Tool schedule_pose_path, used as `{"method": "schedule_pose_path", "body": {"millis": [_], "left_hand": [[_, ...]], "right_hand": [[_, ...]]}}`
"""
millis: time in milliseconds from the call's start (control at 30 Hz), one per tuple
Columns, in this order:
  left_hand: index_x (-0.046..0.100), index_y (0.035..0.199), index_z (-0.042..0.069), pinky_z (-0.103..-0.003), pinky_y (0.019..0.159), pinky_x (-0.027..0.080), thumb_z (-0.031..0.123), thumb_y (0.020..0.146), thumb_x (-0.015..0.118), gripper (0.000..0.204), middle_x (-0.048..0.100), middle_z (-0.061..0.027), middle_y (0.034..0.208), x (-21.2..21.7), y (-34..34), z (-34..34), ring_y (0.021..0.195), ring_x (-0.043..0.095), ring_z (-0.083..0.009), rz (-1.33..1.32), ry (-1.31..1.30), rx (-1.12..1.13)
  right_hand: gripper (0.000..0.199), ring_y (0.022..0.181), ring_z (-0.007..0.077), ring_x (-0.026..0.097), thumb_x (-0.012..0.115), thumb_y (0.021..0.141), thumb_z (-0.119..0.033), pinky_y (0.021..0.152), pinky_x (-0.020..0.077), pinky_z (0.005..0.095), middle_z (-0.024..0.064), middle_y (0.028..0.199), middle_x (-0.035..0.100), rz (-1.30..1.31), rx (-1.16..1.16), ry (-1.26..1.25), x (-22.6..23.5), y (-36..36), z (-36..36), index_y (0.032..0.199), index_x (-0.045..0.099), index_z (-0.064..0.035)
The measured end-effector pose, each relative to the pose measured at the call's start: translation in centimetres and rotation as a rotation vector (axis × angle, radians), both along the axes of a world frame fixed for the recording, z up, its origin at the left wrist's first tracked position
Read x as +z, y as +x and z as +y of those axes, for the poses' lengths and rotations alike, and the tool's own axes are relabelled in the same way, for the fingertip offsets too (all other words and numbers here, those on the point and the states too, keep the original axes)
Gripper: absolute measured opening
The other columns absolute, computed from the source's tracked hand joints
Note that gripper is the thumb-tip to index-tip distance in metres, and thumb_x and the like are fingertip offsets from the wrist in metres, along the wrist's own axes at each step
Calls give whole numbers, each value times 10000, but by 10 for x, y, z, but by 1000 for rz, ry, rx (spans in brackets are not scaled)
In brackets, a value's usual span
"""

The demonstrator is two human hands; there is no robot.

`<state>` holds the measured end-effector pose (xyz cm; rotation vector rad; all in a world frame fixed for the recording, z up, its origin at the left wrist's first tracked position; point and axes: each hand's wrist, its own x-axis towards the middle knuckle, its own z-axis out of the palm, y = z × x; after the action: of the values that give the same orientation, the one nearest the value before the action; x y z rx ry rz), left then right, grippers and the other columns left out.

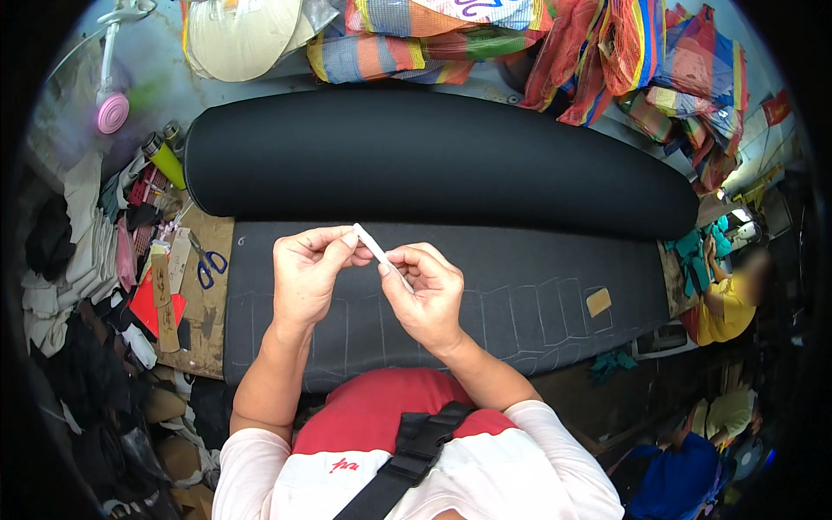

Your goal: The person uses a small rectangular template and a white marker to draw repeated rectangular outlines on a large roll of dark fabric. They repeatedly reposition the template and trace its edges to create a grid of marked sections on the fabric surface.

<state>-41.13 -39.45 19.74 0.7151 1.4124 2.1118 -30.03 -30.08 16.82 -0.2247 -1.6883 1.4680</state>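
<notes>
Over the black cloth (520, 260), both my hands meet at a slim white stick-like piece (373, 245), slanted between them. My left hand (305, 273) pinches its upper end with thumb and forefinger. The lower end is in my right hand (429, 290), between thumb and curled fingers; part of it is hidden there. I cannot tell what the piece is made of. Thin white outlines run across the cloth beneath and beside my hands. A small tan pad-like piece (598, 302) lies on the cloth to the right.
A thick roll of black material (433, 160) spans the table's far side. Blue-handled scissors (208, 267) and a red sheet (147, 305) lie at left, near a green bottle (164, 161). Striped bags (433, 48) fill the back. A person in yellow (728, 308) works at right.
</notes>
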Motion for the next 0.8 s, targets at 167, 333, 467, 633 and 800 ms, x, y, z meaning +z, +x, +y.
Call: {"method": "schedule_pose_path", "body": {"millis": [167,333,467,633,800], "left_hand": [[659,902,-82,-290,666,570,18,864,596,125,671,-162,791,-1,-3,0,706,672,-194,7,-14,-14],[678,880,-60,-266,675,553,-8,837,613,94,670,-136,803,-5,-2,0,719,651,-150,71,-18,21],[690,869,-40,-260,723,540,-38,799,612,105,637,-106,900,-7,-2,3,790,625,-130,429,-83,-5],[723,811,40,-329,796,471,52,691,692,125,598,-78,946,-11,-10,5,962,566,-205,723,-255,124],[703,749,38,-338,747,475,31,653,683,99,587,-69,927,-21,-10,7,1000,558,-244,861,-216,155]], "right_hand": [[97,712,81,591,616,808,89,595,487,181,84,900,580,-39,-18,38,-3,1,1,904,605,88],[168,728,85,597,629,819,59,633,507,193,86,914,584,-60,127,-131,2,1,2,982,594,77],[291,711,71,585,662,836,-35,611,492,199,53,855,605,-1,301,-222,6,-6,9,1102,576,46],[216,667,74,583,597,896,-71,606,507,205,42,846,615,-23,592,-481,-2,-13,28,1099,602,2],[173,669,104,599,601,880,-34,592,528,239,64,847,623,-57,509,-466,-11,-15,33,1045,621,16]]}}
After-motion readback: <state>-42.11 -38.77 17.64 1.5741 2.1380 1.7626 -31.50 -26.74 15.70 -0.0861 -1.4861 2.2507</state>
